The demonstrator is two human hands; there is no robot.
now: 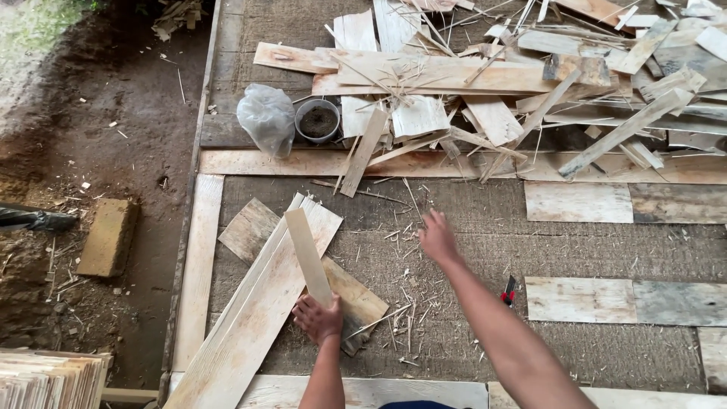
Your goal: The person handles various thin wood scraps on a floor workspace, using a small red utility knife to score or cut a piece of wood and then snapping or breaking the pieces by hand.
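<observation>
1 slat point(307, 254) in left hand point(318, 318).

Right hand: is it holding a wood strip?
No, the right hand reaches out empty over the floor; the left hand grips the narrow wood strip.

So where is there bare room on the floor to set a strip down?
Bare mat lies between the right hand and the pale boards at right. The scrap pile is crowded; shavings litter the spot beside the left hand.
</observation>
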